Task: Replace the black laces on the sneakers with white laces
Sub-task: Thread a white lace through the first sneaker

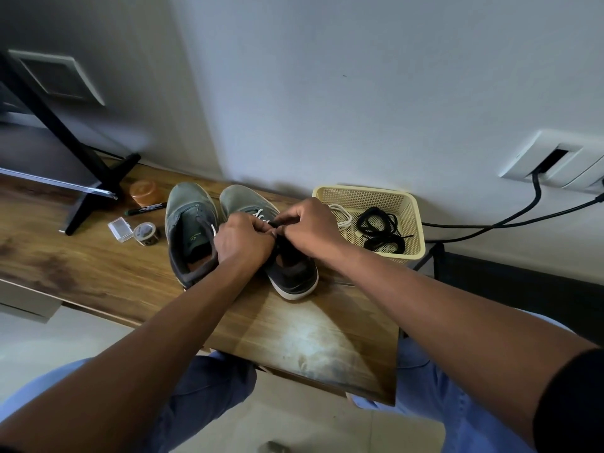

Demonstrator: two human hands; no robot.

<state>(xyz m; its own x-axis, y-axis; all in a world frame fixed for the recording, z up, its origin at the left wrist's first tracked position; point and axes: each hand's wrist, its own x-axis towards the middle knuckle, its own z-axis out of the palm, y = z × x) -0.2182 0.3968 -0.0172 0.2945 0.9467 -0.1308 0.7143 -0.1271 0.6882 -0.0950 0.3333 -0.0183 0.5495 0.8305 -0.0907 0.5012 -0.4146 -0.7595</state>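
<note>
Nearest to the camera are the knees of the person in light blue trousers, and both bare forearms reach forward over the wooden table (294, 348). On the table two grey-green sneakers stand side by side with the heels toward the person. The left hand (243, 241) and the right hand (310, 228) meet over the right sneaker (291, 276), with the fingers curled; together they pinch a black lace (274, 224) at the upper eyelets of this shoe. Just beyond the fingers, some white lace (260, 214) already crosses the front part of the same shoe. The left sneaker (188, 223) is touching the left wrist, and a short end of white lace shows at its inner edge. To the left of the shoes lie a roll of tape (146, 233), a small clear box (120, 228), a black marker (145, 209) and an orange jar (145, 192), near the black foot of a stand (98, 191). To the right stands a cream basket (415, 223) against the wall; inside it a coiled black lace (380, 232) lies beside a white lace (343, 217). Farther right, black cables come out of a wall socket (555, 165).
</note>
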